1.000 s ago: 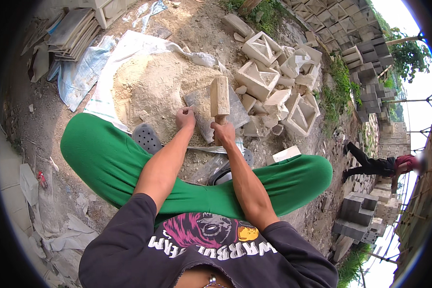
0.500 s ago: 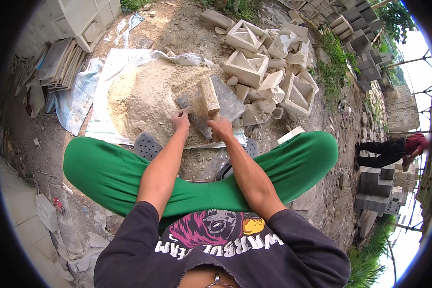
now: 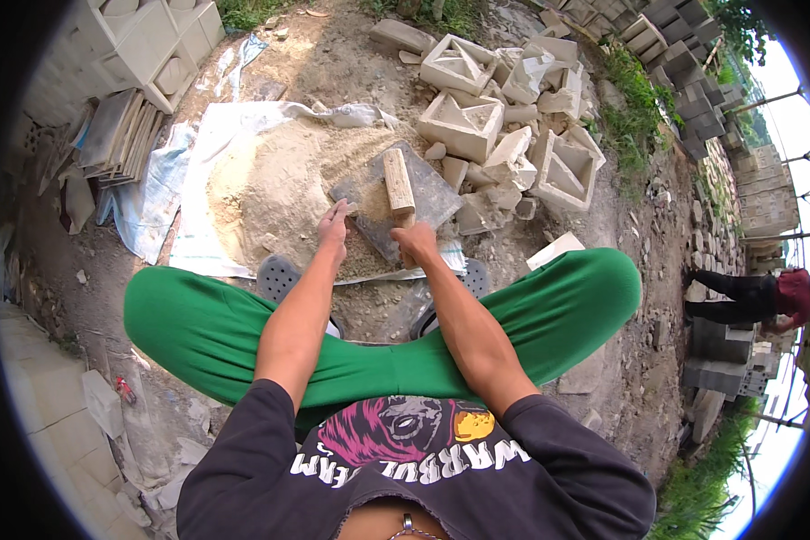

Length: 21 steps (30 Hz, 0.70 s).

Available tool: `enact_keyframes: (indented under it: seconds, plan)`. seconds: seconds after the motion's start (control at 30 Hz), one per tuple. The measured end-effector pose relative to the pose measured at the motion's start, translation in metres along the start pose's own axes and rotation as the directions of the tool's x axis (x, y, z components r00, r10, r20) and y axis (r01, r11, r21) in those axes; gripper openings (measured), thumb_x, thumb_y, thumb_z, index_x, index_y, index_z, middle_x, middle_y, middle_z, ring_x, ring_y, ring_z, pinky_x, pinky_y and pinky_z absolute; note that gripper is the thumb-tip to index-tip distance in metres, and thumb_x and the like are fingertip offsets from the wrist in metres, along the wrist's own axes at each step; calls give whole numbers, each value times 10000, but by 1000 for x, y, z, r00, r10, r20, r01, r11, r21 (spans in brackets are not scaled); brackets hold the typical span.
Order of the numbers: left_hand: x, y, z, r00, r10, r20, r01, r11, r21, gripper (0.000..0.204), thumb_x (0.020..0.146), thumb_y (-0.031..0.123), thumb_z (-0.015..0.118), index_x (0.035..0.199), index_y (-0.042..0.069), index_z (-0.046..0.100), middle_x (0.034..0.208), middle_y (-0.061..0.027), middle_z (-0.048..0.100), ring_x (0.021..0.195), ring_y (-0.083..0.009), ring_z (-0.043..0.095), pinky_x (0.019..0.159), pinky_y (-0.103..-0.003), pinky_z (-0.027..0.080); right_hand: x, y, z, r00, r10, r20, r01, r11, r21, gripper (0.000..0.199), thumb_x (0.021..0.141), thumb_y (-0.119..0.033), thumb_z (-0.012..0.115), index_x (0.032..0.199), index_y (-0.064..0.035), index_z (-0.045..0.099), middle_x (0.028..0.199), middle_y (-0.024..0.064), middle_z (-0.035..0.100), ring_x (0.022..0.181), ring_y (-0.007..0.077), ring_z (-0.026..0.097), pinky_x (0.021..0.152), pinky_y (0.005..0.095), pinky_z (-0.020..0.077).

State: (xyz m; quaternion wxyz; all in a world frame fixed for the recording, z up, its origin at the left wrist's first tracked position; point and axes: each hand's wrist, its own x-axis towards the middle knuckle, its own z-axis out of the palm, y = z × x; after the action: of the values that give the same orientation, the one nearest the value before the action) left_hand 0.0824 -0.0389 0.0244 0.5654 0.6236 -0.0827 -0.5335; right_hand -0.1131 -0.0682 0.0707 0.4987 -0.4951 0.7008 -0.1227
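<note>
The biggest thing before you is the pale sand heap (image 3: 270, 193) spread on the white tarp (image 3: 234, 135), and the grey slab (image 3: 400, 202) lies tilted against its right flank, just ahead of your crossed legs in green trousers (image 3: 549, 306); if that loose slope gives under a blow, the slab is likely to slide or rock toward your sandals (image 3: 277, 274). To the right, the broken hollow concrete blocks (image 3: 463, 121) lie close to the slab's far edge, so chips thrown off could bounce back off them at you. Your right hand (image 3: 414, 241) is closed tight round the lower end of the wooden mallet (image 3: 398, 184), whose head rests on the slab; a glancing strike there could skid the head leftward. That matters because your left hand (image 3: 335, 223) sits at the slab's near left corner, fingers partly curled and pinching something small against it, though you cannot tell what it is. It lies just beside the mallet's path, so a slip would catch those fingers first. The slab may also crack where nothing solid backs it.
</note>
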Motion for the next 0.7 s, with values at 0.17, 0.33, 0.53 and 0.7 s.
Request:
enact_keyframes:
  seconds: [0.17, 0.33, 0.53, 0.7]
  plan:
    - [3, 9, -13, 996, -48, 72, 50, 998, -33, 315, 955, 397, 665, 1212, 217, 693, 907, 98, 589, 803, -63, 475, 666, -281, 393, 1, 0, 9, 992, 98, 85, -111, 980, 165, 260, 746, -159, 725, 772, 87, 647, 661, 138, 648, 506, 263, 648, 460, 383, 529]
    - [10, 8, -18, 985, -65, 163, 78, 994, -76, 263, 949, 416, 668, 1142, 241, 703, 937, 99, 595, 813, -74, 455, 705, -295, 369, -6, -12, 2, 986, 88, 138, -119, 964, 239, 236, 753, -138, 717, 763, 82, 632, 659, 143, 635, 505, 256, 640, 455, 378, 522]
    - [21, 7, -20, 978, -70, 196, 72, 997, -2, 290, 994, 377, 585, 1231, 222, 647, 1016, 98, 598, 879, -94, 491, 789, -314, 365, -14, -28, -8, 977, 121, 174, -172, 933, 317, 221, 744, -105, 715, 755, 93, 618, 647, 145, 621, 494, 253, 629, 438, 378, 512]
    - [28, 5, -25, 993, -88, 73, 91, 995, -40, 266, 933, 371, 588, 1047, 152, 685, 894, 61, 609, 805, -97, 487, 736, -316, 354, -18, -24, -8, 977, 104, 186, -163, 929, 334, 227, 736, -111, 715, 769, 95, 623, 648, 142, 623, 478, 254, 622, 435, 374, 509]
